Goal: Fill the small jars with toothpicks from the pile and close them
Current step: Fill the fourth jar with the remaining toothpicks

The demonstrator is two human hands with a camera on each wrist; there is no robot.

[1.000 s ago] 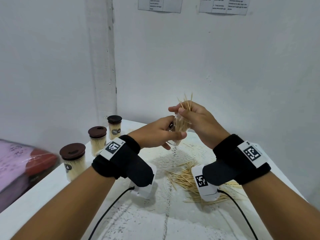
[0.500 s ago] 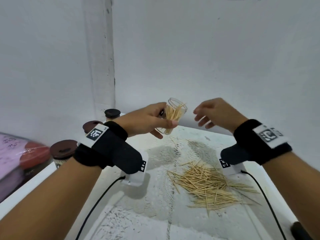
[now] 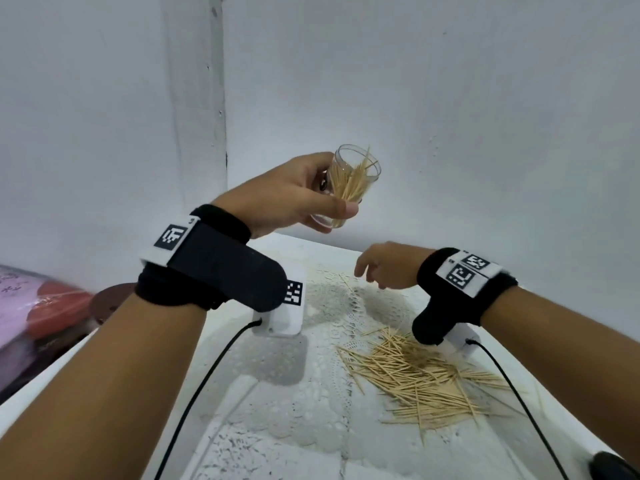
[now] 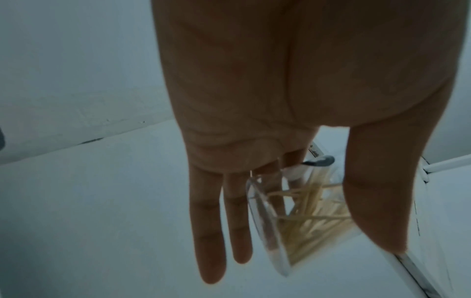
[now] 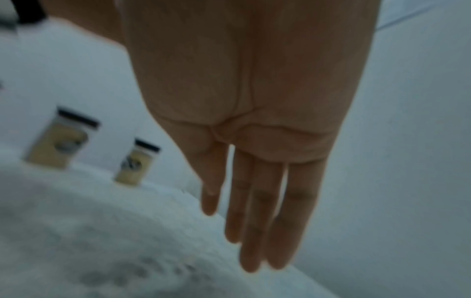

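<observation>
My left hand (image 3: 294, 199) grips a small clear jar (image 3: 349, 188) in the air, tilted, open at the top and partly filled with toothpicks. The left wrist view shows the thumb and fingers round this jar (image 4: 300, 217). My right hand (image 3: 384, 268) hovers low over the table, below and to the right of the jar, fingers relaxed and holding nothing. In the right wrist view its fingers (image 5: 254, 221) are straight. The loose toothpick pile (image 3: 419, 379) lies on the table under my right wrist.
Two filled jars with dark lids (image 5: 56, 141) (image 5: 137, 161) stand by the wall at the left. A brown lid (image 3: 110, 299) shows behind my left arm. A pink and red bag (image 3: 34, 306) lies off the table's left edge. A dark object (image 3: 613, 465) sits at the lower right corner.
My right hand let go of the toothpicks it held in the jar's mouth and dropped down toward the table. My left hand lifted the jar higher.
</observation>
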